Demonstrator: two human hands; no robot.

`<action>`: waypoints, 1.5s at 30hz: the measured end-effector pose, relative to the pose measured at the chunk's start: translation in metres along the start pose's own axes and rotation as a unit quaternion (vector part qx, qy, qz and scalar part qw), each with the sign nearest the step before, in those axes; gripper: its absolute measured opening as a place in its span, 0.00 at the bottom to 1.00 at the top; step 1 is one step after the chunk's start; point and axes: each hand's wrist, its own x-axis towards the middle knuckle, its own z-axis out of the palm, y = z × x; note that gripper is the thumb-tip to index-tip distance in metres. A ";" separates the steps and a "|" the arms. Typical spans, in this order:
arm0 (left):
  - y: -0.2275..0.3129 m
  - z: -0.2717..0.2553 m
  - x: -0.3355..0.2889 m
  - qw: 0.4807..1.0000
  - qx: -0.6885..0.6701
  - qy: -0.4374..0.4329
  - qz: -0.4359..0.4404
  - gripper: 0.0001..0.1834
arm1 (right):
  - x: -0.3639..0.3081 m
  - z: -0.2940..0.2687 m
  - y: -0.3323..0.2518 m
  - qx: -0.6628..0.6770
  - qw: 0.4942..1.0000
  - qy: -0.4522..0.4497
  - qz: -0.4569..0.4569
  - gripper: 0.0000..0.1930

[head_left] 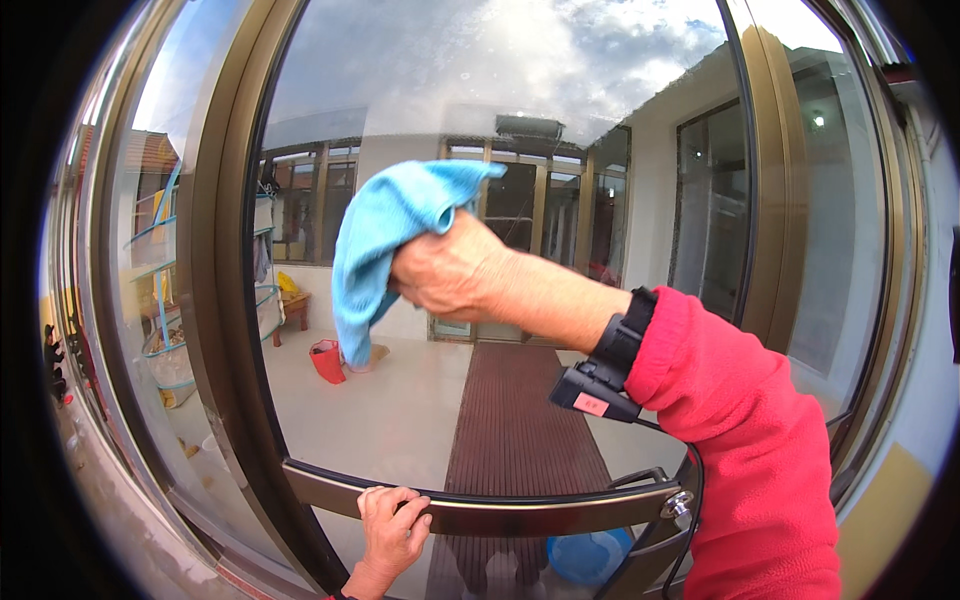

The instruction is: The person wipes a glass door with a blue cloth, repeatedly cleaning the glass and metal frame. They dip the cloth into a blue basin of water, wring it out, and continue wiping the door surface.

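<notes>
My right hand (450,268) is closed round a light-blue cloth (375,225), held up in front of the upper glass pane (400,415) of a door. Part of the cloth hangs loose below the hand, and its bunched top sticks out to the right. The fingertips are hidden in the cloth. Lower down, my left hand (393,528) grips the metal crossbar (550,512) of the door, its fingers bent over the upper edge. Whether the cloth touches the glass, I cannot tell for sure.
A round knob lock (678,507) and a curved handle (640,478) sit at the crossbar's right end. Brown metal frames (228,270) flank the pane. Seen through the glass are a dark ribbed mat (515,420), a red container (327,361) and a blue basin (588,556).
</notes>
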 end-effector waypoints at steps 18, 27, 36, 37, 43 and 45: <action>-0.001 0.003 -0.002 1.000 -0.009 -0.001 -0.017 0.17 | -0.134 -0.113 0.282 -0.381 0.914 -0.066 0.124 0.12; -0.002 0.014 -0.006 1.000 0.000 0.027 -0.014 0.17 | -0.213 -0.128 0.124 -0.184 0.947 -0.078 0.253 0.15; 0.003 0.010 -0.004 1.000 0.007 0.001 -0.009 0.17 | -0.220 -0.111 0.057 -0.065 0.983 -0.063 0.161 0.30; 0.004 0.010 -0.004 1.000 0.011 0.001 -0.014 0.17 | -0.217 -0.113 0.083 -0.115 0.980 -0.060 0.154 0.25; 0.010 0.009 -0.004 0.999 0.019 0.004 -0.033 0.19 | -0.159 -0.131 0.200 -0.303 0.919 -0.097 0.234 0.13; 0.011 0.009 -0.003 0.999 0.019 0.002 -0.032 0.18 | -0.153 -0.115 0.182 -0.222 0.955 0.018 0.194 0.14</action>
